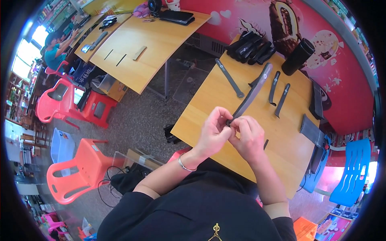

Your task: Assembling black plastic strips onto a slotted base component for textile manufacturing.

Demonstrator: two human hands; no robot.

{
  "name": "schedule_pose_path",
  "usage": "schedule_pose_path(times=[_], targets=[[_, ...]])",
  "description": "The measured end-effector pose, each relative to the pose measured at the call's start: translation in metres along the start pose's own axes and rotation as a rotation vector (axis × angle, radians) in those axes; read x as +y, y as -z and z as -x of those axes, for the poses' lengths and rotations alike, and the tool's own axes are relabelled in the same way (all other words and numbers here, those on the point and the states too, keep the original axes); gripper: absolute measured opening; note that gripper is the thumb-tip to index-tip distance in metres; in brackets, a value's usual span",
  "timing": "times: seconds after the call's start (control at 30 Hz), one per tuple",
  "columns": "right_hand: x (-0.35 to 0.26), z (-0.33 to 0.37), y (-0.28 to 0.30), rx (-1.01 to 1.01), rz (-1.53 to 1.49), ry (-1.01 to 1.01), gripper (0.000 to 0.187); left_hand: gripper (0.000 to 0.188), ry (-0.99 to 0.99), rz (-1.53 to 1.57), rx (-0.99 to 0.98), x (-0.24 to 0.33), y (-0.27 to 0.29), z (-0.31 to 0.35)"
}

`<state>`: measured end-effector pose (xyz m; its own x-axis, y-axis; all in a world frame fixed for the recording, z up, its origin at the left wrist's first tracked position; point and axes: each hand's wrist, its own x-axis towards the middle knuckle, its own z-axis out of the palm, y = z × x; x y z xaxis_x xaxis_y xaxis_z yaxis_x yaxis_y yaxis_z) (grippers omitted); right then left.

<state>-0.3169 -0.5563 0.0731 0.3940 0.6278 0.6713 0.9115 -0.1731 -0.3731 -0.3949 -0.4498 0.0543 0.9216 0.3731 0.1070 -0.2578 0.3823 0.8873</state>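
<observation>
My left hand [215,134] and my right hand [248,136] meet above the near part of the wooden table [201,110]. Both have their fingertips pinched on the near end of a long dark grey strap [254,89], which stretches away from me, slightly curved. The pinched end itself is mostly covered by my fingers. Beyond them lie a loose grey strap [229,78] on the left and two shorter dark straps [274,87] on the right. A small dark strip [265,144] shows beside my right wrist.
A pile of black bundled straps [250,48] and a black cylinder [298,57] stand at the table's far side. Dark flat pouches [312,130] sit along its right edge. Another wooden table [132,40] stands far left; red chairs [82,168] are left, a blue chair [352,172] right.
</observation>
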Motion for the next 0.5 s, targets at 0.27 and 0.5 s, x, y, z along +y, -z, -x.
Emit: schedule_pose_path(times=[0.27, 0.5], targets=[[0.01, 0.01, 0.022, -0.035, -0.262, -0.112, 0.031, 0.025, 0.098, 0.031, -0.007, 0.002, 0.0, -0.003], [0.024, 0.026, 0.022, 0.032, -0.616, -0.255, 0.022, 0.025, 0.036, -0.028, 0.069, 0.003, -0.014, 0.005]])
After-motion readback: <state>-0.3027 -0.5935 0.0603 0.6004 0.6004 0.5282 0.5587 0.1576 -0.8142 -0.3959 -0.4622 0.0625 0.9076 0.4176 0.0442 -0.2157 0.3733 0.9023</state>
